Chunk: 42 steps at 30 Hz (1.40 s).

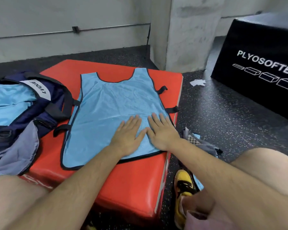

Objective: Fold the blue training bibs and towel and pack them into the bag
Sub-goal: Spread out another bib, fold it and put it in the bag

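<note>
A light blue training bib (110, 103) with black trim lies spread flat on a red padded box (133, 183), neck opening pointing away from me. My left hand (127, 135) and my right hand (161, 131) press flat on its lower right part, fingers straight, thumbs nearly touching. A navy bag (45, 107) lies open at the left edge of the box, with light blue fabric (8, 103) showing inside it. A greyish cloth (18, 155) hangs from the bag's near side. More blue and checked cloth (198, 141) lies on the floor right of the box.
A black foam plyo box (259, 63) stands on the speckled floor at the right. A scrap of white paper (197, 82) lies near it. A grey wall and pillar rise behind. My bare knees and a yellow shoe (184, 188) sit at the bottom.
</note>
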### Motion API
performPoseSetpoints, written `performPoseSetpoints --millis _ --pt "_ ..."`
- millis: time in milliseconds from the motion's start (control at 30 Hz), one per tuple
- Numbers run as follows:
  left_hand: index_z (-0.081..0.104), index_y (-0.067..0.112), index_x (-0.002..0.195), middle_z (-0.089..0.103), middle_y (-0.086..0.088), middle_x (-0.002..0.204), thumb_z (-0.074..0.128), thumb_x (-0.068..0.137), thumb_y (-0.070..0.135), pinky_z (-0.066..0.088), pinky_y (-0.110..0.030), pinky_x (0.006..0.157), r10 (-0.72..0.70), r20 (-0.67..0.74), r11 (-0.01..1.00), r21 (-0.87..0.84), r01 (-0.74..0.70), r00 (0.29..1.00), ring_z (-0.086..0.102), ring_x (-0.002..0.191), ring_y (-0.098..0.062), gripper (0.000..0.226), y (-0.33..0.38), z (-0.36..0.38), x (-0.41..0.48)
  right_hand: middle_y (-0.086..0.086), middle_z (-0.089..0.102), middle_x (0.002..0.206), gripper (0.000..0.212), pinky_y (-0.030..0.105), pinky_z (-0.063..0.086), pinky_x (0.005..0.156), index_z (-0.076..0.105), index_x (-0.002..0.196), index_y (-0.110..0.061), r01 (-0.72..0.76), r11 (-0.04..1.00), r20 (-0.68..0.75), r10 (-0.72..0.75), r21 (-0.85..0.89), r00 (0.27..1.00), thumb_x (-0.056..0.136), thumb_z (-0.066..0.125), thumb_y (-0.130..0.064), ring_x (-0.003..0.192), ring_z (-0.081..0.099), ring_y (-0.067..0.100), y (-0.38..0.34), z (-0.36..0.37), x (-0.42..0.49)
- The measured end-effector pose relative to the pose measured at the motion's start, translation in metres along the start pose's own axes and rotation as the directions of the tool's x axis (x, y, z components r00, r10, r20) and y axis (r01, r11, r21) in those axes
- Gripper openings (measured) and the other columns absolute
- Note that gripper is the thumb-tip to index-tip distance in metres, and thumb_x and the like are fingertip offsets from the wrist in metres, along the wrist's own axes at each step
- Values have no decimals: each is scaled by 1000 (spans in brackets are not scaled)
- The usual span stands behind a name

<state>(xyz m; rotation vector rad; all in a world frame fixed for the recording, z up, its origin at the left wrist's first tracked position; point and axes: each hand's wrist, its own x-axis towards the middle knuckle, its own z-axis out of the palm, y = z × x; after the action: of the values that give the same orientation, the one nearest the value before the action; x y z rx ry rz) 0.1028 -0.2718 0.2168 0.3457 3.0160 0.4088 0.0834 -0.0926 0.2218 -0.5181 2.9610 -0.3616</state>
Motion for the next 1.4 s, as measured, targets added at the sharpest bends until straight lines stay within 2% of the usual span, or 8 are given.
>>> performPoseSetpoints --millis 133,367,500,633,733,833,1067,1400 --pt "4 23 160 -10 8 165 19 103 56 -6 -38 124 -1 -4 999 48 2 1000 -13 151 -8 67 2 0 4 4 -12 167 64 47 -11 122 5 160 -22 -144 989 1 144 26 990 105 17 -52 150 -18 36 27 -14 -9" --pt "37 41 148 25 18 161 59 87 64 7 -40 124 299 -57 929 -213 -304 953 16 150 -3 69 45 5 -10 13 32 140 44 38 46 101 51 137 -21 -216 894 -42 252 393 967 94 55 -23 111 59 35 24 -24 -31" --pt "61 37 118 53 20 130 58 77 70 33 -54 110 296 -154 930 -181 -321 943 48 125 -4 53 50 17 -7 3 34 134 39 21 40 92 59 127 -15 -184 847 -35 232 499 972 88 61 -15 108 55 17 27 -42 -42" --pt "71 25 96 62 16 117 49 84 52 34 -59 107 208 -233 905 -323 -277 950 58 111 -7 37 59 15 -7 2 21 158 47 13 27 102 61 126 -15 85 879 -76 -55 470 996 81 68 -8 140 35 11 32 -50 -56" --pt "69 25 91 64 15 101 50 87 48 38 -59 104 183 -249 896 -356 -266 951 60 98 -8 30 62 14 -9 1 35 152 42 28 40 104 65 118 -17 238 922 -144 -202 305 969 77 68 -8 131 46 16 42 -42 -59" --pt "61 26 90 67 11 102 61 88 41 40 -46 104 194 -273 889 -357 -287 942 58 96 -5 15 60 12 -13 2 61 105 16 44 48 86 69 101 -14 275 955 -206 -248 114 946 86 66 -18 100 58 26 46 -36 -57" --pt "61 18 107 62 2 126 54 74 22 38 -26 104 122 -202 937 -298 -180 972 54 121 -15 33 12 -9 -45 6 62 89 20 45 48 76 61 108 -16 222 973 -221 -232 -67 947 101 45 -25 91 55 29 39 -46 -59" --pt "66 15 92 65 0 93 68 84 4 43 -27 78 -208 -300 966 -212 148 931 61 90 -20 14 -109 -76 -123 2 63 104 21 34 47 92 72 102 -17 272 956 -346 -219 112 912 87 63 -6 107 53 17 43 -65 -52"
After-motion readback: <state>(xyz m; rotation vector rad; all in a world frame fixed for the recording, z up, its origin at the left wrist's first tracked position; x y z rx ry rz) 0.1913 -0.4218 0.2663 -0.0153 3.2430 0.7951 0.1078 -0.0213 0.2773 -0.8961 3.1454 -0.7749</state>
